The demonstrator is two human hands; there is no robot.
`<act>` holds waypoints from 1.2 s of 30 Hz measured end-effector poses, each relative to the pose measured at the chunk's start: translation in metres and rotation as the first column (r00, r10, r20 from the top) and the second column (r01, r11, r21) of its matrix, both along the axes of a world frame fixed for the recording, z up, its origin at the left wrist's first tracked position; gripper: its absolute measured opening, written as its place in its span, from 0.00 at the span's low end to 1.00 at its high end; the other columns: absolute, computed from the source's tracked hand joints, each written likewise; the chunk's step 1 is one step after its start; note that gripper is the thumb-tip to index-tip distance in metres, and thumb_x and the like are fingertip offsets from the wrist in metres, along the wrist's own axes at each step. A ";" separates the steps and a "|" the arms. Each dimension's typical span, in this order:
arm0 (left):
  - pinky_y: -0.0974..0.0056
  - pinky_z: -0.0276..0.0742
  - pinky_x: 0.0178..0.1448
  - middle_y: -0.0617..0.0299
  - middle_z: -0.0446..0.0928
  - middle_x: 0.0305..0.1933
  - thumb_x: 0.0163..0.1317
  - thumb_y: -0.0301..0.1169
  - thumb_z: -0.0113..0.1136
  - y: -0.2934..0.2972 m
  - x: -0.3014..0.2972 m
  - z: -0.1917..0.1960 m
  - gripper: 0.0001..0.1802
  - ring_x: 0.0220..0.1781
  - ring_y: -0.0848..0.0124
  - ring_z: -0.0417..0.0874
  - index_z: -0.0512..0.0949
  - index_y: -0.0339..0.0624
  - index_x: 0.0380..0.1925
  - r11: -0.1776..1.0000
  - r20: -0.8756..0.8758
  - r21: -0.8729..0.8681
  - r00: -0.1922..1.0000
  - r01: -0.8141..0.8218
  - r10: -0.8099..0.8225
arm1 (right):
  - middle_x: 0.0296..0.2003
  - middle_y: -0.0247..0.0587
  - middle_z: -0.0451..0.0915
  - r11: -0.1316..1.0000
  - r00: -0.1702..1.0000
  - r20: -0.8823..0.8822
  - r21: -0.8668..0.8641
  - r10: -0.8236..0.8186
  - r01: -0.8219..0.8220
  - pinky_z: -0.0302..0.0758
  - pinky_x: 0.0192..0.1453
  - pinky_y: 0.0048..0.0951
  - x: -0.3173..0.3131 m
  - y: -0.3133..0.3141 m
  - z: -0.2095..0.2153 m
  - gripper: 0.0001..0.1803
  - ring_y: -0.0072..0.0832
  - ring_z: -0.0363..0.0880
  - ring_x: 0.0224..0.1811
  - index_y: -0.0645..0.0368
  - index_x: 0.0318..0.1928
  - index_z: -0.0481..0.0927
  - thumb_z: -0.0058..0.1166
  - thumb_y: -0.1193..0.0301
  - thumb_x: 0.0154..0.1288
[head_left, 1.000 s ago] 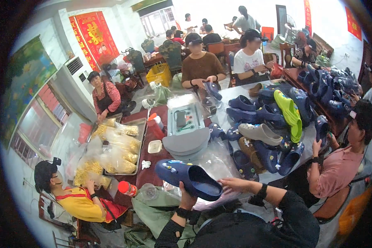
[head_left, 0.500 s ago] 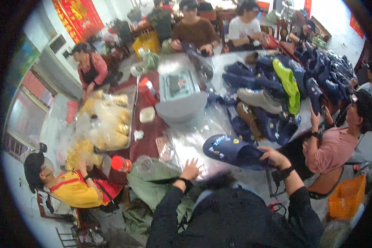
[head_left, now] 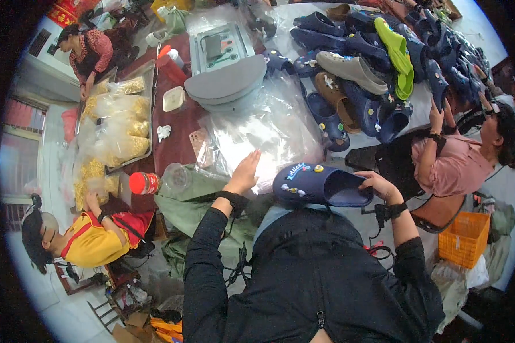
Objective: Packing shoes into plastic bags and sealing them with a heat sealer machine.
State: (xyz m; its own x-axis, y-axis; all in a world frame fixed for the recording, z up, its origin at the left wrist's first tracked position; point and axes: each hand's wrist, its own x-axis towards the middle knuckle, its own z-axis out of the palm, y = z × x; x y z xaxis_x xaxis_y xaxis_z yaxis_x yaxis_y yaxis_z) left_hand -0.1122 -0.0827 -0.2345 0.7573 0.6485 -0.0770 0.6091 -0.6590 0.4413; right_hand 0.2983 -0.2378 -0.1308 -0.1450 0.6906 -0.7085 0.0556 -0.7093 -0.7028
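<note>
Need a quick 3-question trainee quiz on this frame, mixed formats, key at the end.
1. True or false: the right hand holds the navy foam clog with charms.
2. The left hand rests flat on: A) the stack of clear plastic bags B) the red-capped clear bottle C) the orange plastic crate.
3. Fill in: on the shoe pile, the bright ____ clog stands out among the dark blue ones.

Key: 1 true; 2 A; 3 green.
</note>
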 end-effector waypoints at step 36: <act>0.64 0.77 0.30 0.55 0.78 0.34 0.56 0.30 0.50 -0.014 0.072 0.088 0.13 0.30 0.64 0.81 0.75 0.40 0.40 0.830 0.149 0.470 0.954 -0.299 0.259 | 0.38 0.35 0.77 0.905 0.909 -0.237 0.174 -0.343 0.387 0.70 0.42 0.23 -0.046 0.019 -0.023 0.24 0.23 0.75 0.37 0.65 0.51 0.72 0.50 0.79 0.49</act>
